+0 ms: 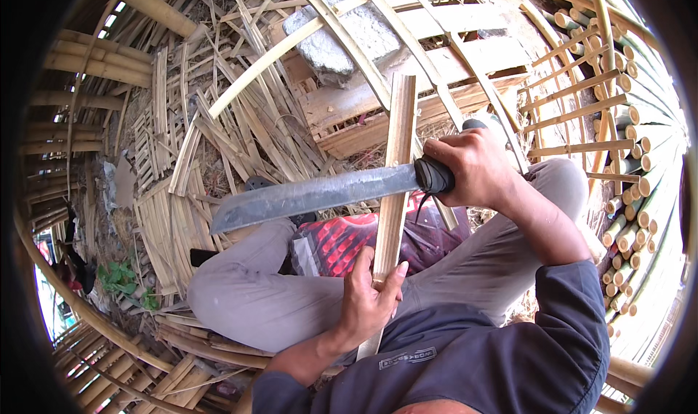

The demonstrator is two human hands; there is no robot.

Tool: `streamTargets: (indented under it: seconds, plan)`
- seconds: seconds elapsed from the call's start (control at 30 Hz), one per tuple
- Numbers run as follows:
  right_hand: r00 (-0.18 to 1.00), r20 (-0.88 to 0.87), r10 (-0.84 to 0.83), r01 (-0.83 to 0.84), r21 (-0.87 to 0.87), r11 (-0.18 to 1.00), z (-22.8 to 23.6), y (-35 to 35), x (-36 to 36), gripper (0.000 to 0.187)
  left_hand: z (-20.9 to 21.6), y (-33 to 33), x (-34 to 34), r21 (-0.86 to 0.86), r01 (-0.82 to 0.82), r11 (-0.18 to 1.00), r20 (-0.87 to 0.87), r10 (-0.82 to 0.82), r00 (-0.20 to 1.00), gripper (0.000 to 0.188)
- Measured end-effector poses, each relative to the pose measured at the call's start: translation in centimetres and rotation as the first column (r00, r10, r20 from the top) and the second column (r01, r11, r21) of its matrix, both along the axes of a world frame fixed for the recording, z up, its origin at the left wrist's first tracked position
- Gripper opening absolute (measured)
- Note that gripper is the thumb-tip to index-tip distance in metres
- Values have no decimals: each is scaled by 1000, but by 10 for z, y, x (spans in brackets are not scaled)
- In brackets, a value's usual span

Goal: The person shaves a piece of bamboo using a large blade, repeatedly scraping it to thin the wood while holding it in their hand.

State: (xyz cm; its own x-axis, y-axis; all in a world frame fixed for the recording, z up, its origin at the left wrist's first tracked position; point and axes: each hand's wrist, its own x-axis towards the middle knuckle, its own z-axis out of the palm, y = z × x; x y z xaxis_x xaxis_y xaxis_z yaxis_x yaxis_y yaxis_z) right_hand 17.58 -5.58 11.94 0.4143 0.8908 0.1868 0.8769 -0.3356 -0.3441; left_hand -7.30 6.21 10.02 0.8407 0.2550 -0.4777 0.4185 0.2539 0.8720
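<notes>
My right hand (469,166) is closed round the black handle of a machete (313,196). The long grey blade points left and lies across a split bamboo strip (398,148), seeming to touch it about halfway up. My left hand (368,294) grips that strip near its lower end, thumb and fingers wrapped round it. The strip stands nearly upright in the picture, its hollow inner face showing, and its bottom end reaches my shirt. Beneath it, a red and dark printed sack (349,243) lies between my crossed legs.
A rough stone block (345,39) rests on a wooden pallet (363,119) ahead. Loose bamboo strips (247,123) cover the ground to the left. Several long slats arch across in front of me. Cut bamboo poles (632,217) are stacked at the right. A small green plant (120,277) grows at the left.
</notes>
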Motion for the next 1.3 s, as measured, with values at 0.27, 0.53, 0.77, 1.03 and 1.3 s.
streamTargets:
  seconds: [0.27, 0.53, 0.77, 1.03, 1.3]
  plan:
    - [983, -9, -185, 184, 171, 968, -9, -12, 36, 28, -2, -2, 4, 89, 29, 996, 83, -37, 996, 25]
    - [997, -1, -73, 72, 146, 987, 4, -1, 24, 29, 2, 5, -1, -5, -23, 1000, 63, 24, 998, 27]
    - [986, 79, -143, 130, 152, 980, -9, -10, 33, 27, -7, 6, 5, 41, -14, 999, 94, 10, 996, 24]
    - [968, -2, -251, 248, 159, 956, -4, 2, 46, 25, 5, 14, 4, -113, -58, 992, 118, 71, 990, 24]
    - [988, 156, -1, -17, 112, 994, 3, 7, 17, 32, -1, 12, 7, -24, -7, 1000, 141, 10, 990, 24]
